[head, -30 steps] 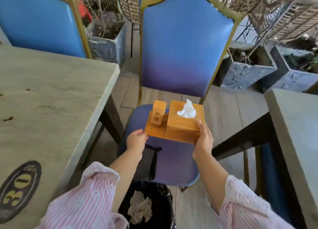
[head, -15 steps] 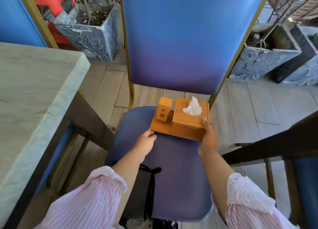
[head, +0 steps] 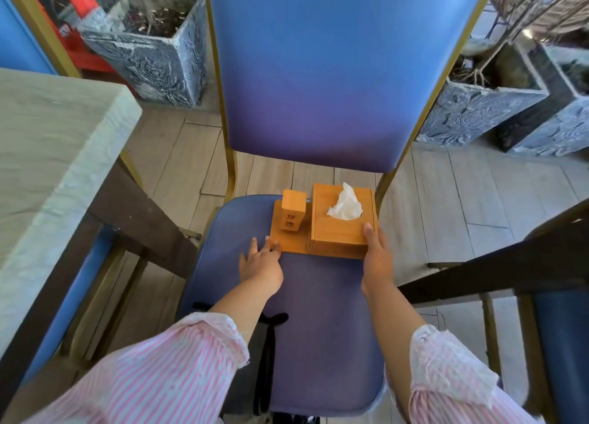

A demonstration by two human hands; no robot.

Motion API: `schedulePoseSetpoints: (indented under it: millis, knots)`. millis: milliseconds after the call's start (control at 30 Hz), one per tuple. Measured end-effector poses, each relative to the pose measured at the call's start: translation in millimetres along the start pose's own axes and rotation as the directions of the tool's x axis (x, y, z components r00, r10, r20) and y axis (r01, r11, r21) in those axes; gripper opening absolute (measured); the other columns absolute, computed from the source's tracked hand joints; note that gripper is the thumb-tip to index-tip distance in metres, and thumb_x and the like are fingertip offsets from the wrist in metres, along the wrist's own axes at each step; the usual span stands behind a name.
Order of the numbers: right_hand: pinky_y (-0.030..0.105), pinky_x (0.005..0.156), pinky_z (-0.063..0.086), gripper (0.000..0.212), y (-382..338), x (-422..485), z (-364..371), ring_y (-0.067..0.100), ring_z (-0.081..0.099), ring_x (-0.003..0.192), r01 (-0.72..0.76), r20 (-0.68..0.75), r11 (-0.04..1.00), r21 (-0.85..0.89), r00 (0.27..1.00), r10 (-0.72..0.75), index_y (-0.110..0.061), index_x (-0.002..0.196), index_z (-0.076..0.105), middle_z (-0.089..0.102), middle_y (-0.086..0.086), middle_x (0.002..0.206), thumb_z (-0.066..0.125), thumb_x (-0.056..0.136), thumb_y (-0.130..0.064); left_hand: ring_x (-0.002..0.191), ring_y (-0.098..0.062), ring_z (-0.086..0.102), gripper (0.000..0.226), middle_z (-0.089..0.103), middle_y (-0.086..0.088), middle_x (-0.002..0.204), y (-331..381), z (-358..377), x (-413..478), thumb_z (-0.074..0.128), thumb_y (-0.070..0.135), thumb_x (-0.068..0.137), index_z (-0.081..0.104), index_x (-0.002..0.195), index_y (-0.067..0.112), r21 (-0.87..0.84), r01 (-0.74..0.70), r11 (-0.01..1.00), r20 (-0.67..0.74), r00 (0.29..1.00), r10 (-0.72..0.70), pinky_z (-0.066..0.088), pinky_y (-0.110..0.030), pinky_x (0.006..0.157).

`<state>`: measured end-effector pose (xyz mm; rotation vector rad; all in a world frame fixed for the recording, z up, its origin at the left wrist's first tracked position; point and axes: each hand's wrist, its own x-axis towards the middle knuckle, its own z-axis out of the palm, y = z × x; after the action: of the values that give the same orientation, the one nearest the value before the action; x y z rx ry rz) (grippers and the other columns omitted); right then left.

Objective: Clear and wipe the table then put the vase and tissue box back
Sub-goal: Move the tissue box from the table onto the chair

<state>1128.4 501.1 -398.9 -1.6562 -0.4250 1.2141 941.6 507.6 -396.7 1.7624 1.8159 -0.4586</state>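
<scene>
Wooden tissue box (head: 341, 221) resting near the chair seat's (head: 318, 328) back edge. Right hand (head: 376, 257) gripping its right near corner; left hand (head: 259, 262) spread open, fingertips touching the base's left near corner.

tissue box (head: 338, 229) on blue chair (head: 318, 312), right hand (head: 377, 257) gripping it

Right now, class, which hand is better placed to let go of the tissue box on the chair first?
Left. The left hand lies open, fingers only touching the tissue box base edge; the right hand grips its corner.
</scene>
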Motion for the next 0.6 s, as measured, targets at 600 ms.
schedulePoseSetpoints:
  millis: [600]
  knots:
    - [0.04, 0.096, 0.045, 0.027, -43, -208, -11, 0.023, 0.058, 0.1, -0.104, -0.049, 0.986, -0.133, 0.994, 0.099, -0.016, 0.121, 0.058, 0.058, 0.004, 0.103, 0.047, 0.096, -0.02, 0.141, -0.017, 0.031, 0.039, 0.028, -0.005, 0.154, -36, -41, -221, 0.049, 0.022, 0.096, 0.048, 0.134, 0.013, -0.511, -0.147, 0.847, -0.144, 0.986, 0.085, 0.028, -0.025, 0.11]
